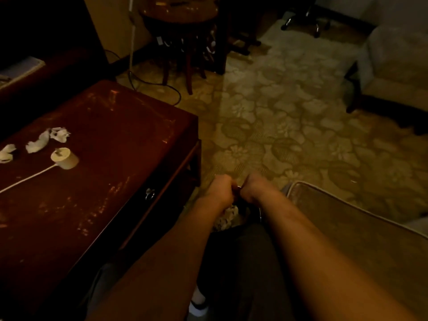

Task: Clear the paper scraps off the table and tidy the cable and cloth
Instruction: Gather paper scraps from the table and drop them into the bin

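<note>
Left grip (220,189) and right grip (253,186) nearly touch, fingers curled out of sight; whether they hold anything, I cannot tell. Crumpled paper (228,216) lies just beneath them. Paper scraps (49,139) and cable (27,177) lie well left on the surface (115,147).

A round wooden side table (178,14) stands at top centre, an armchair (398,72) at upper right, patterned carpet (278,126) between.
</note>
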Motion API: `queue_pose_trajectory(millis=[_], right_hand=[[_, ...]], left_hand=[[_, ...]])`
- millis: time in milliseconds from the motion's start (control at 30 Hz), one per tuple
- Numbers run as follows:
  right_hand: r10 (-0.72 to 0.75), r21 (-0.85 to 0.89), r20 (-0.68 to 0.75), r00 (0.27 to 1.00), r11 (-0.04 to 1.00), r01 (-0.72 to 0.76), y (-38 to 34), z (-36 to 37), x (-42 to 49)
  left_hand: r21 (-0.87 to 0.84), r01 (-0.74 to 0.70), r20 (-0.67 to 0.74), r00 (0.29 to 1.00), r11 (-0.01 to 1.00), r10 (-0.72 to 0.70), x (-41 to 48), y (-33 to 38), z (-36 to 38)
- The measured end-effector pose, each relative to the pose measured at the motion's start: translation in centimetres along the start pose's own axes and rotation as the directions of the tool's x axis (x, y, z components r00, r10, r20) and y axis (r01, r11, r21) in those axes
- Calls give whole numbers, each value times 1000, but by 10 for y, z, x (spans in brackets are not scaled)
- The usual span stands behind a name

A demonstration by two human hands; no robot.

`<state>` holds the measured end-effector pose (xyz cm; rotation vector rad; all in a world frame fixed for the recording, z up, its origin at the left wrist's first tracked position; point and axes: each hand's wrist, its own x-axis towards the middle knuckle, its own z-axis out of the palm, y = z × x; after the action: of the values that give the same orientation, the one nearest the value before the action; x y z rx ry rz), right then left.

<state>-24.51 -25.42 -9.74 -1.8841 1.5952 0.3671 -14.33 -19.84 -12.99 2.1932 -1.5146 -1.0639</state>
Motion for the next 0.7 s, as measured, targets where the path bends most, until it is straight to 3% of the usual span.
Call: queue_pose_trajectory(millis=[200, 400, 567, 700], right_hand=[[20, -174, 184, 983, 985, 12, -12, 0, 9], [23, -224, 235, 972, 974, 31, -22, -2, -1], [-82, -132, 75, 994, 987, 91, -51, 4, -11], [-343, 50, -140, 929, 934, 353, -110, 27, -29]], left_hand=[[50, 21, 42, 999, 999, -23, 14, -20, 9], [101, -6, 74, 997, 995, -1, 13, -33, 12], [-22, 10, -66, 998, 1000, -12, -8, -40, -30], [-169, 33, -356, 930, 985, -92, -51, -61, -88]])
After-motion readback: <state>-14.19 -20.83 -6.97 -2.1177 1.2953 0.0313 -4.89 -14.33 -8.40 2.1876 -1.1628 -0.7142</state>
